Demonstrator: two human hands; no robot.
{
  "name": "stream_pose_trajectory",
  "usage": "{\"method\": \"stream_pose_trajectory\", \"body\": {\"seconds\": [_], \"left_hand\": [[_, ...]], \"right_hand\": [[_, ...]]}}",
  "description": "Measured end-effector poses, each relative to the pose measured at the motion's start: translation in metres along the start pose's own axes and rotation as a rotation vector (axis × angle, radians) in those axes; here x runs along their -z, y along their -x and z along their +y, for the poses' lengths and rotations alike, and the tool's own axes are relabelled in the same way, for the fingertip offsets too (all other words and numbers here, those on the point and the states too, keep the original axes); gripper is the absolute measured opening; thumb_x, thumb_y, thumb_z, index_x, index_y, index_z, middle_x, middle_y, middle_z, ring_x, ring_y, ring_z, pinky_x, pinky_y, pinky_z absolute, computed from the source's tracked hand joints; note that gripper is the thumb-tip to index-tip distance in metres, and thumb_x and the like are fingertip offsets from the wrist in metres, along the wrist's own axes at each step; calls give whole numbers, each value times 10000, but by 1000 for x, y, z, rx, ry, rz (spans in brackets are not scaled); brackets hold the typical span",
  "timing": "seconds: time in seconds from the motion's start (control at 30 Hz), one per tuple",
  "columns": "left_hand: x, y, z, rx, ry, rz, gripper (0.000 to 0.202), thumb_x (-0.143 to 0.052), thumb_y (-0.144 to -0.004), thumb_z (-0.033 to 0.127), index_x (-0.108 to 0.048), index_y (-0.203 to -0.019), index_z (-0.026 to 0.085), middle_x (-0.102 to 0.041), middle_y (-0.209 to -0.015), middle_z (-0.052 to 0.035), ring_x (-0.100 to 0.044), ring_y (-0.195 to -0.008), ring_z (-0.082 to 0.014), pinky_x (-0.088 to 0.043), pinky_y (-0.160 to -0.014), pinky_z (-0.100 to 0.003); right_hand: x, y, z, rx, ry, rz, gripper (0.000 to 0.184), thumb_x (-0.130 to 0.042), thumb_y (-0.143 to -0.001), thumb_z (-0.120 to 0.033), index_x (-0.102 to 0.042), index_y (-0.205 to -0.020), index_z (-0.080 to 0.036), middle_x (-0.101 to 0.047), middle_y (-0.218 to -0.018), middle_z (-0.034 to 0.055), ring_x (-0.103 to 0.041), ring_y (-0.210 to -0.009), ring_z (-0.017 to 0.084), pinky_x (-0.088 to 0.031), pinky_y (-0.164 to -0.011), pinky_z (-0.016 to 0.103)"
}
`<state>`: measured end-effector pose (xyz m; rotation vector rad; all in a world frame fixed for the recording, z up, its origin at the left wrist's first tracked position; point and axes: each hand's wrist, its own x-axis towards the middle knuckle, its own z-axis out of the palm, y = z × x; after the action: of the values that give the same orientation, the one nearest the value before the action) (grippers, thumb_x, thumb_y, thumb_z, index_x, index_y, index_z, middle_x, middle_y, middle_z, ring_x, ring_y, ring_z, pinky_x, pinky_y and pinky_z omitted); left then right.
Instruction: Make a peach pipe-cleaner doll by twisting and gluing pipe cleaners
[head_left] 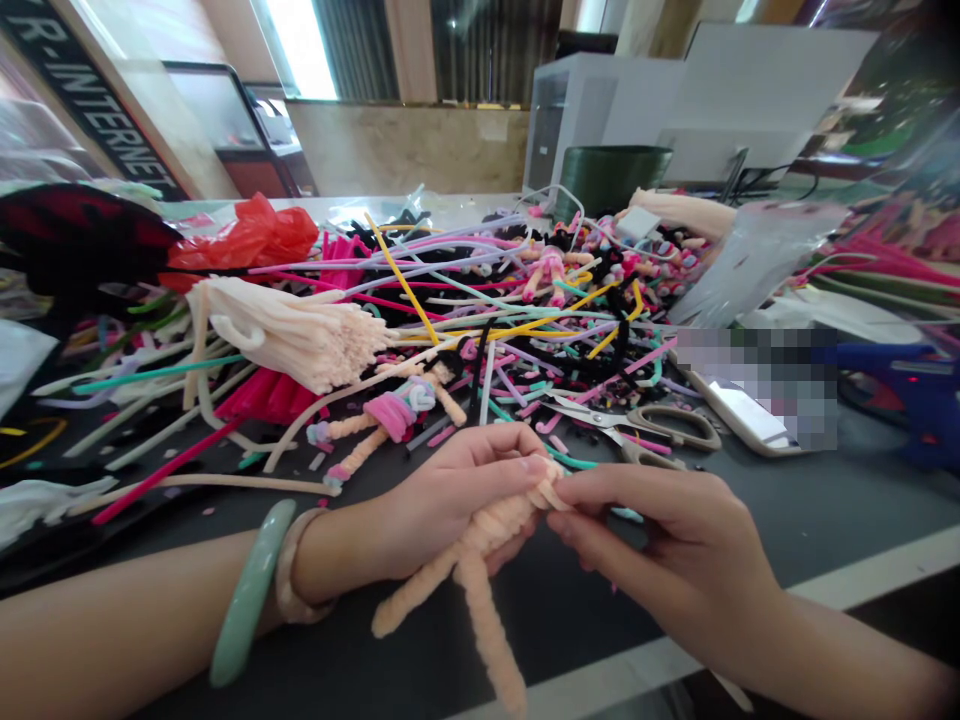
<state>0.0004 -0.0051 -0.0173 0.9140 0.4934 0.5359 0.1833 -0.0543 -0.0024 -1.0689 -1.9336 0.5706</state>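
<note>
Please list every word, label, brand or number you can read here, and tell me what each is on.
"R-INTERNET": in white letters on the slanted dark sign at upper left; anything before it is cut off.
Phone: partly pixelated, nothing readable.
Beige fuzzy figure: no lettering visible.
No other text is legible.

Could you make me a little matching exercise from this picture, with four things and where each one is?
1. Fuzzy peach figure
2. Green bangle
3. Scissors
4. Blue glue gun

A. At the picture's right edge
B. Around the left forearm
C. Held by the left hand and right hand
D. Just left of the phone

Pairs: 1-C, 2-B, 3-D, 4-A
</note>
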Motion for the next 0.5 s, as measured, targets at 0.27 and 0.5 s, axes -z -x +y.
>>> {"method": "stream_pose_trajectory", "body": {"seconds": [0.27, 0.5], "left_hand": [[1, 0, 0, -2, 14, -17, 156, -524, -909, 269, -504, -802, 158, -528, -549, 36, -471, -363, -56, -396, -356, -130], [3, -1, -3, -13, 10, -31, 150, -549, -903, 284, -517, -822, 162, -545, -568, 36, -489, -370, -56, -410, -358, -127]], "right_hand": [[0, -1, -2, 11, 65, -13, 115, -640, -777, -71, -681, -776, -178, -645, -579, -58, -541, -481, 50, -436, -490, 126], [-2, -2, -3, -3, 95, -10, 117, -620, -776, -79, -678, -751, -177, -632, -550, -59, -544, -466, 55, -435, -479, 134]]}}
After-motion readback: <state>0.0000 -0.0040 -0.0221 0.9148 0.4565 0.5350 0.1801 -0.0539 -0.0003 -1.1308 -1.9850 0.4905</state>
